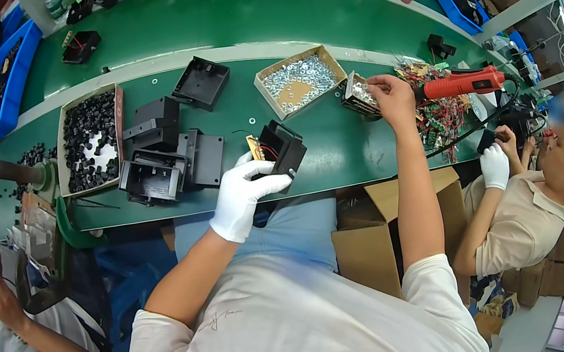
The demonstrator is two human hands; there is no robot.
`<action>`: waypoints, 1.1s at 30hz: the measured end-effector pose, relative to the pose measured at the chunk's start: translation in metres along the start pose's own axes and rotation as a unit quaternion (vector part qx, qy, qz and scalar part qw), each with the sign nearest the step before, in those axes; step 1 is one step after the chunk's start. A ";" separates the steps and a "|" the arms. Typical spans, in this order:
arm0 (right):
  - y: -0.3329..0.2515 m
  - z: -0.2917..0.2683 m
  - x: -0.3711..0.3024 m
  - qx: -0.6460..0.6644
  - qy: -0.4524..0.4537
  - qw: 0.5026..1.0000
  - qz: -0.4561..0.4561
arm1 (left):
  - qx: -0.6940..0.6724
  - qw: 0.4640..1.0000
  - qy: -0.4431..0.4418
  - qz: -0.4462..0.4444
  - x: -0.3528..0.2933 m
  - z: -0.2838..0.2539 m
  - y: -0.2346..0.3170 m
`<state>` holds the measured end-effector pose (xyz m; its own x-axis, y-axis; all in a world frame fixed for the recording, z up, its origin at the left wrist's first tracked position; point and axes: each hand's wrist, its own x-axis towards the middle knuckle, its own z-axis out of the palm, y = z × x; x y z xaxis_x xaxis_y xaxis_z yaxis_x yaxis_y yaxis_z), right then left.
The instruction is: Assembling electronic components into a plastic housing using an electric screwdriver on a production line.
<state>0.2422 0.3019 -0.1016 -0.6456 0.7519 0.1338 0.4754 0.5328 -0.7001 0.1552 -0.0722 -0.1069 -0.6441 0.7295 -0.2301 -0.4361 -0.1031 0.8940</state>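
My left hand (243, 191), in a white glove, grips a black plastic housing (282, 147) with a small circuit board and red wires at the near edge of the green table (336, 144). My bare right hand (388, 95) reaches out to a small cardboard box of silver screws (358, 94), with its fingers pinched at the box's rim. Whether a screw is between the fingers is too small to tell. A red and black electric screwdriver (464, 83) lies just right of that hand.
A larger box of silver screws (300, 81) stands behind the housing. A box of small black parts (90, 137) and several black housings (167, 158) lie to the left. Coloured wires (439, 112) pile at the right. Other people sit at both sides, one with a gloved hand (495, 165).
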 end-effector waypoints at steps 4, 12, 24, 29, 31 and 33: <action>0.001 -0.002 -0.004 0.022 0.011 1.000 -0.001 | 0.000 1.000 -0.002 0.006 -0.001 0.003 0.001; 0.004 -0.001 -0.007 -0.033 0.040 0.998 -0.046 | 0.016 1.000 -0.003 0.006 -0.002 0.003 0.000; -0.001 0.005 -0.011 -0.029 0.038 0.997 -0.059 | 0.029 0.999 -0.003 0.029 -0.003 0.005 -0.003; 0.000 0.003 -0.013 -0.037 0.042 0.995 -0.083 | 0.022 1.000 0.001 0.019 -0.003 0.006 -0.004; -0.007 0.002 -0.018 -0.041 0.043 0.994 -0.092 | 0.018 1.000 0.003 0.016 -0.003 0.006 -0.005; -0.028 0.002 -0.035 0.169 0.018 0.981 -0.091 | -0.014 1.000 0.003 0.002 -0.003 0.004 -0.005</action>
<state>0.2506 0.2598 -0.0884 -0.6767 0.6726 0.2995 0.1238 0.5049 -0.8542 0.1621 -0.0712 -0.1092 -0.6503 0.7244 -0.2290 -0.4506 -0.1250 0.8840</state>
